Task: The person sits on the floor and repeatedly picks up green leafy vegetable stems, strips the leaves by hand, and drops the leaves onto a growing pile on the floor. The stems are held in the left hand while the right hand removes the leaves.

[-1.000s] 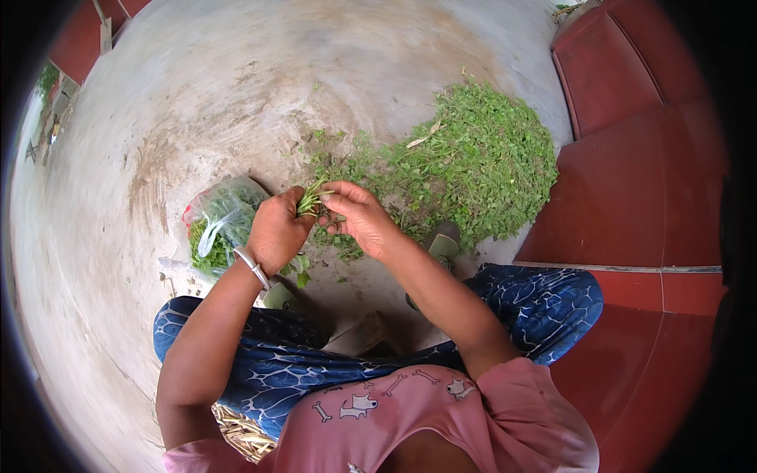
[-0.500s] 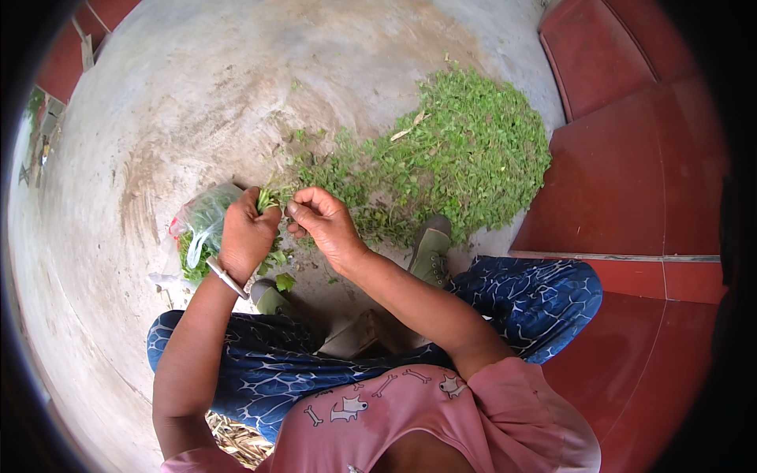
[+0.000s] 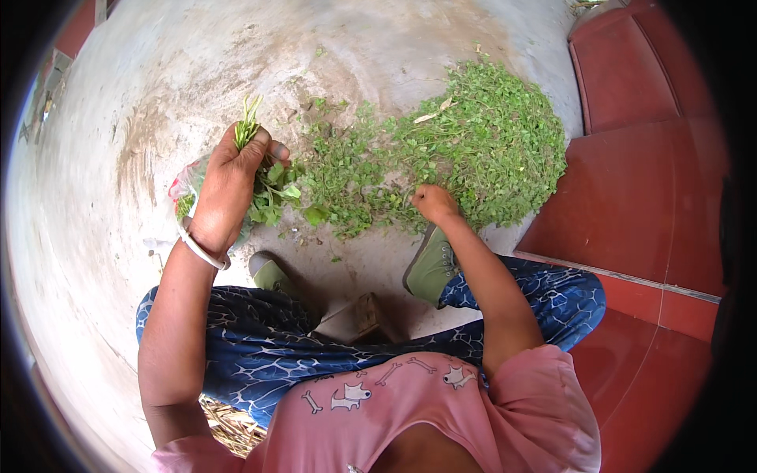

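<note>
My left hand (image 3: 229, 177) is closed around a bunch of leafy greens (image 3: 272, 193). Pale cut-looking stems poke up past the thumb, and the leaves hang down on the hand's right side. At the near edge of a wide heap of loose greens (image 3: 505, 142), my right hand (image 3: 436, 205) has its fingers curled in. Whatever those fingers hold, if anything, is hidden. Partly behind my left wrist lies a clear plastic bag (image 3: 188, 180) with red marks and greens in it.
Red tiled steps (image 3: 607, 205) rise along the right side. My green shoes (image 3: 432, 268) stand close to the heap, with a small wooden block (image 3: 367, 315) between my legs. Dry straw (image 3: 230, 426) shows at the lower left. The floor is concrete.
My hands have moved apart. The right one has gone right, to the heap; the left one, still gripping the greens, has risen slightly and turned so the stems point up.
</note>
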The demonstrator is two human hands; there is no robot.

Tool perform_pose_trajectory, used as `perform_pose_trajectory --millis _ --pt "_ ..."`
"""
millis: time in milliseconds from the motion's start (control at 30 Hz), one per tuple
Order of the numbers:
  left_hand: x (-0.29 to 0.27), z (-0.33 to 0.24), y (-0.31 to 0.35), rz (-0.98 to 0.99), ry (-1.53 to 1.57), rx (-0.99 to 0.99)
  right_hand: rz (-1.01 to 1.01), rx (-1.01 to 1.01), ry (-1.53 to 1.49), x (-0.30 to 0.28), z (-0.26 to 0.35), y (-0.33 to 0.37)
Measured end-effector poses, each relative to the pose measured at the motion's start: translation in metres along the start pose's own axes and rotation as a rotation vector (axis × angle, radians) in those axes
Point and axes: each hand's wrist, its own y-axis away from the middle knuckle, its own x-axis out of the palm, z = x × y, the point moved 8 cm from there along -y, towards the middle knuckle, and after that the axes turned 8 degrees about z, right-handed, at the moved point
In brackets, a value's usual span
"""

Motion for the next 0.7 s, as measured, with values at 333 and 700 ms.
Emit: perform_pose_trajectory --millis 333,700 --pt "-0.011 -0.002 -0.002 -0.125 -0.100 0.006 -0.423 -0.270 0.353 0.022 0.043 0.014" --pt "-0.010 0.002 -0.003 -0.075 -0.338 0.022 -0.438 -0.386 0.457 0.053 0.051 0.008"
